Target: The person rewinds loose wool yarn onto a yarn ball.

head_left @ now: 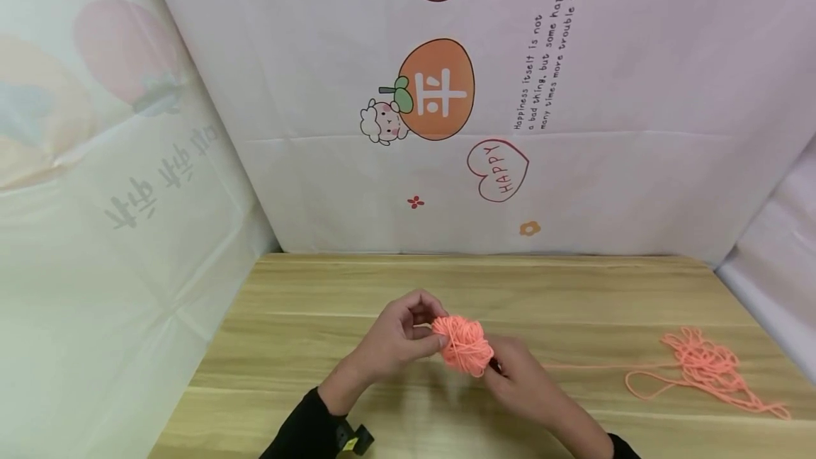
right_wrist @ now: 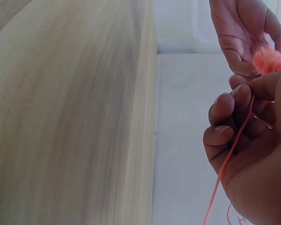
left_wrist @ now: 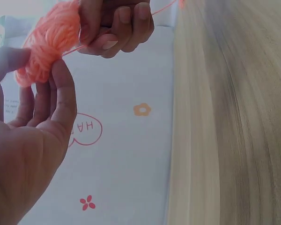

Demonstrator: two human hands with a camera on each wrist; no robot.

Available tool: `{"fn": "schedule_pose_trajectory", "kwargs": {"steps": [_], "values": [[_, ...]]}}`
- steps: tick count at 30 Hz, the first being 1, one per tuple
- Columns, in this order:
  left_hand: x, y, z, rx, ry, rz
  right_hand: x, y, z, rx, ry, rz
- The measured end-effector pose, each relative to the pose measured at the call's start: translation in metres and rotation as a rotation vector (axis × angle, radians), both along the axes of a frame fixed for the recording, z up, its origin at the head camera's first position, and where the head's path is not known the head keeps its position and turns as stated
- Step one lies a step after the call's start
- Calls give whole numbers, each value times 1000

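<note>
A small ball of coral-orange yarn point(head_left: 465, 347) is held up over the wooden table. My left hand point(head_left: 400, 335) grips its left end, thumb on the near side and fingers curled behind, as the left wrist view also shows. At the ball's right side is my right hand point(head_left: 523, 381), with thumb and index finger pinching the yarn strand point(right_wrist: 234, 147). That strand crosses the curled fingers and trails off to the right. In the left wrist view a short stretch of it runs between the ball point(left_wrist: 49, 44) and the right fingers.
A loose tangle of the same yarn point(head_left: 704, 367) lies on the right part of the wooden table point(head_left: 306, 303), joined to the hands by one strand. Behind the table hangs a white printed cloth point(head_left: 319, 183); more pale cloth hangs at the left and right sides.
</note>
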State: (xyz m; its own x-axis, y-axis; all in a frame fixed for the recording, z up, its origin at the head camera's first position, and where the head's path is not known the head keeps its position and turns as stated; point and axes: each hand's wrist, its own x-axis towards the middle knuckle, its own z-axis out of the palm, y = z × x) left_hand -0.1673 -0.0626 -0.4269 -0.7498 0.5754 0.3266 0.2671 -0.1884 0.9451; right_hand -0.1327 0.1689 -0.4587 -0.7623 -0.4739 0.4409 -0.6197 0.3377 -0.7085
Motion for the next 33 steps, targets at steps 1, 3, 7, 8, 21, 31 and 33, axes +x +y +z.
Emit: {"fn": "schedule_pose_trajectory", "kwargs": {"steps": [1,3,7,8,21,31,33], "values": [[0,0,0,-3,-4,24,0,0,0,3,-1,-4],[-1,0,-1,-13,-2,82,1,-1,1,4,-5,-9],[-3,0,-3,-39,-6,188,2,-2,2,4,-3,-9],[-4,0,-4,-45,-4,207,2,-2,2,3,-6,-8],[3,4,8,-125,69,376,5,-3,4,51,-25,-24],[10,4,15,-306,207,385,5,0,7,68,-65,-36],[7,4,7,-330,236,358,4,0,8,66,-68,-39]]}}
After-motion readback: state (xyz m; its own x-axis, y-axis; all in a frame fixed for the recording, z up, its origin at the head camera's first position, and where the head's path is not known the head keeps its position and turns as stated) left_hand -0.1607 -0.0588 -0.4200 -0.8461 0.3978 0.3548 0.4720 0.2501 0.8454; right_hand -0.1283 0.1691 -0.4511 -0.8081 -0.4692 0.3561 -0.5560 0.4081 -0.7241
